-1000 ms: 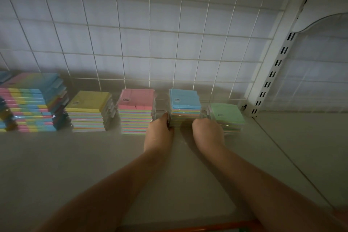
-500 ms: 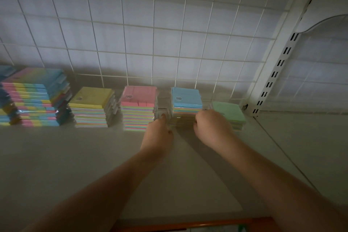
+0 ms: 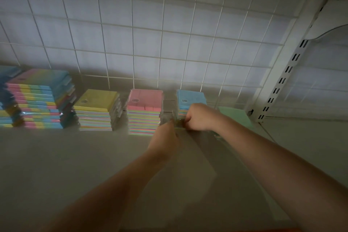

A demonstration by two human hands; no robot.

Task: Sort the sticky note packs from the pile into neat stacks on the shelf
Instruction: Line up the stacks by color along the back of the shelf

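Note:
Stacks of sticky note packs stand in a row at the back of the shelf (image 3: 75,165): a wide rainbow stack (image 3: 39,98), a yellow-topped stack (image 3: 97,109), a pink-topped stack (image 3: 145,111), a blue-topped stack (image 3: 190,98) and a low green-topped stack (image 3: 235,116). My right hand (image 3: 199,117) is curled on the front of the blue-topped stack. My left hand (image 3: 165,139) touches that stack's lower left front corner, its fingers hidden from me. Both forearms reach in from below.
A white wire grid (image 3: 150,34) backs the shelf just behind the stacks. A slotted white upright (image 3: 282,79) stands at the right, with another shelf bay (image 3: 310,137) beyond it. More blue packs (image 3: 7,73) sit at the far left edge.
My right hand has moved left from the gap beside the green stack onto the front of the blue-topped stack. My left hand has slid slightly down and back. The view has tilted a little.

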